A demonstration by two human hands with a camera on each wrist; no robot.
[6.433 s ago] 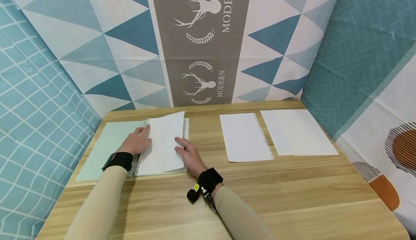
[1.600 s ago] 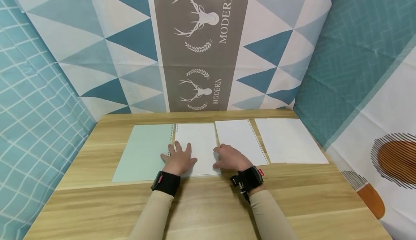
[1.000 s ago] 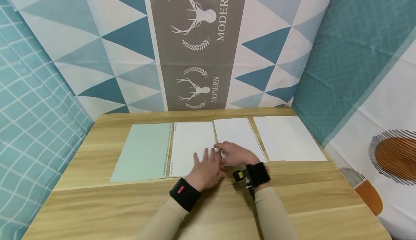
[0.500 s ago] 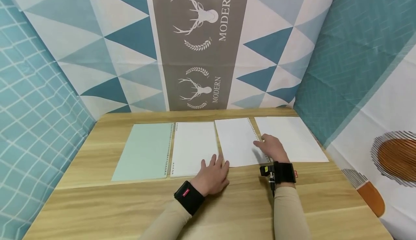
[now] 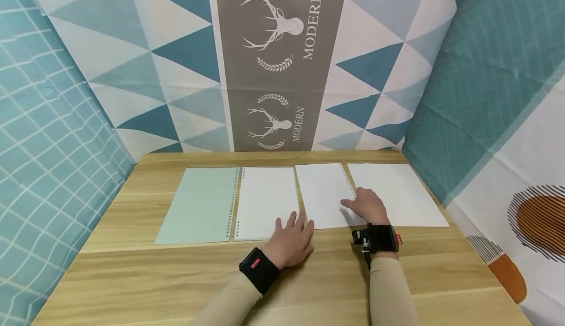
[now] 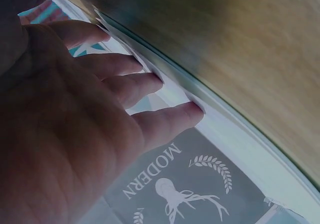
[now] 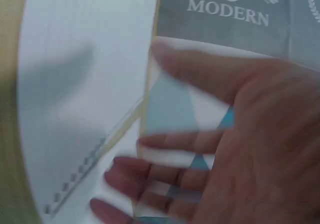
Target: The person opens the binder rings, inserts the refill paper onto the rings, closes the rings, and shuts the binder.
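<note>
My left hand (image 5: 291, 240) lies at the near right corner of a white stack of hole-punched paper (image 5: 267, 201), fingertips on or just beside that corner. In the left wrist view its fingers (image 6: 170, 121) are extended along the paper's edge. Left of the stack lies a pale green hole-punched cover (image 5: 198, 203). My right hand (image 5: 368, 206) is over the punched right edge of a lined loose-leaf sheet (image 5: 324, 193). The right wrist view shows its thumb and fingers (image 7: 185, 144) spread and blurred, with nothing between them; a shadow falls on the sheet.
Overlapping plain white sheets (image 5: 397, 188) lie at the right, partly behind my right hand. All the paper rests on a wooden table (image 5: 318, 287). Patterned cloth (image 5: 282, 61) hangs behind the table, with more cloth at both sides.
The green cover and white stack have moved right, close to the lined sheet. My left hand left the stack's middle for its near right corner. My right hand moved right, to the lined sheet's edge.
</note>
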